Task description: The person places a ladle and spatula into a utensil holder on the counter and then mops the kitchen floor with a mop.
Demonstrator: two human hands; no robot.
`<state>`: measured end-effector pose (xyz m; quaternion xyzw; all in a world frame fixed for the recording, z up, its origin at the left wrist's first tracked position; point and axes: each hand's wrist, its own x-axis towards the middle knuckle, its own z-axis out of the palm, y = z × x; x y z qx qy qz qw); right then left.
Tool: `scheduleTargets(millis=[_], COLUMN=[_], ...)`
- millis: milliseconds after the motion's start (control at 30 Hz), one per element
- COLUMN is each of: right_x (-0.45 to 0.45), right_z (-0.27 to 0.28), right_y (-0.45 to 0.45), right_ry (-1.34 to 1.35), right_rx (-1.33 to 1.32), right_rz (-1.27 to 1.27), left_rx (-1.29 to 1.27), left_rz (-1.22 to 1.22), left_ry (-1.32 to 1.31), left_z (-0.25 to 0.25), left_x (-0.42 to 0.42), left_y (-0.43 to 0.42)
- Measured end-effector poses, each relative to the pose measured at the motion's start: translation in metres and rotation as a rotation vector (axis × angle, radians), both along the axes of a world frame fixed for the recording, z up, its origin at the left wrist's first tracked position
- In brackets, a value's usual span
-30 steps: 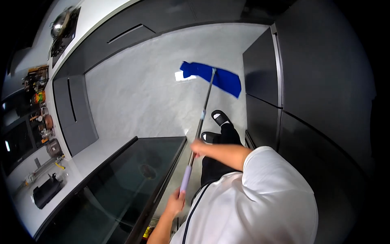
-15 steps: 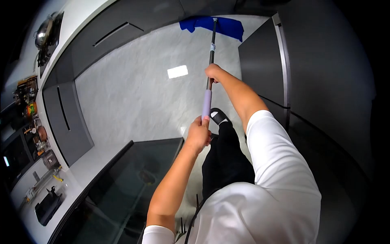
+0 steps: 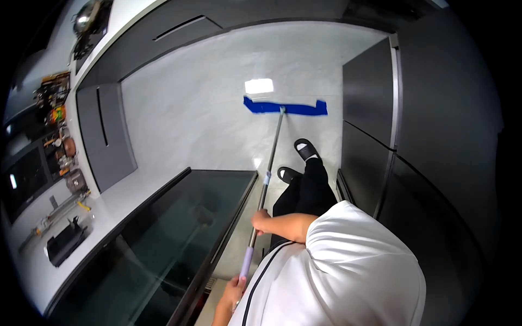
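A flat mop (image 3: 275, 138) with a metal pole slants from my body out to the middle of the floor. Its wide blue mop head (image 3: 300, 110) lies on the grey floor, with both ends of the cloth folded up. My right hand (image 3: 261, 221) is wrapped round the metal part of the pole, close to my waist. Lower down, my left hand (image 3: 235, 289) is closed around the end of the lilac grip (image 3: 247, 262). Part of the left hand is cut off by my shirt.
A dark glass sliding door (image 3: 179, 228) stands close on my left. Grey cabinets (image 3: 106, 130) line the left and far sides, and a tall dark cabinet or fridge (image 3: 370, 103) is at my right. My feet in black slippers (image 3: 307, 149) are near the mop head.
The mop head has come back from the far cabinets to mid-floor, near my feet. Both hands have drawn the pole toward my body, down and left in the view.
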<state>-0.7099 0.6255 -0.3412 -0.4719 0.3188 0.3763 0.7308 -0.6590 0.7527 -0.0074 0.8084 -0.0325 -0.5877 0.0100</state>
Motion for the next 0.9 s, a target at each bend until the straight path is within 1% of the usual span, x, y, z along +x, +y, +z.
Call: scheduleTargets(millis=[67,100,167,200,233,267,300,333,367,400,433,467,533,567,633,667,700,733,767,800,867,900], right_x=[-0.006,-0.012,-0.02,-0.022,-0.018,-0.011,-0.004,0.002,0.007,0.014,0.022,0.032,0.054,0.057,0.068,0.068,0.063,0.063,0.052,0.044,0.032,0.025], right_z=[0.035,0.056,0.077,0.072,0.03,0.001,-0.027,-0.052,-0.078,-0.095,-0.109,-0.067,-0.088,-0.091,-0.082,-0.069,-0.052,-0.073,-0.082,-0.076,-0.034,-0.01], right_y=[0.002,-0.007,-0.047,-0.069,-0.066,-0.076,-0.086,-0.117,-0.155,-0.196,-0.23,-0.28,-0.306,-0.293,-0.263,-0.234,-0.192,-0.139,-0.082,-0.039,0.029,0.049], right_ry=[0.282,0.427,0.38,0.357,0.271,0.241,0.22,0.116,-0.043,-0.264,-0.391,-0.331,-0.073,-0.175,-0.395,-0.433,-0.47,-0.452,-0.526,-0.544,-0.556,-0.601], right_rx=[0.03,0.044,-0.016,-0.052,-0.246,-0.395,-0.549,-0.698,-0.863,-1.064,-1.25,-1.011,-0.799,-0.864,-0.982,-1.037,-1.085,-1.025,-1.079,-1.005,-0.734,-0.636], right_rz=[-0.34,-0.513,-0.523,-0.525,-0.47,-0.454,-0.431,-0.311,-0.102,0.242,0.423,0.544,0.44,0.576,0.835,0.823,0.805,0.828,0.785,0.829,0.961,0.975], left_rx=[-0.075,-0.054,0.005,0.029,0.085,0.027,-0.055,-0.069,-0.093,-0.118,-0.183,-0.247,-0.289,-0.306,-0.277,-0.269,-0.214,-0.153,-0.16,-0.172,-0.069,-0.046], left_rz=[-0.103,-0.089,-0.036,-0.006,0.072,0.197,0.179,0.145,0.161,0.177,0.21,0.248,0.37,0.432,0.483,0.502,0.521,0.539,0.556,0.57,0.465,0.458], left_ry=[-0.112,-0.139,-0.108,-0.087,-0.036,0.03,0.037,0.007,0.025,0.043,0.026,0.009,0.035,0.046,0.082,0.095,0.137,0.178,0.175,0.171,0.152,0.133], left_z=[0.009,0.026,0.029,0.021,0.009,-0.02,-0.039,-0.06,-0.078,-0.096,-0.114,-0.128,-0.137,-0.138,-0.147,-0.148,-0.14,-0.125,-0.12,-0.112,-0.049,-0.021], left_x=[-0.011,-0.024,-0.028,-0.027,-0.024,-0.019,-0.017,-0.013,-0.008,-0.003,-0.001,-0.003,-0.01,-0.013,-0.013,-0.011,-0.011,-0.014,-0.024,-0.033,-0.041,-0.047], left_y=[0.049,0.013,-0.027,-0.047,-0.07,-0.066,-0.089,-0.113,-0.141,-0.166,-0.187,-0.202,-0.223,-0.222,-0.173,-0.144,-0.116,-0.082,-0.03,0.016,0.037,0.05])
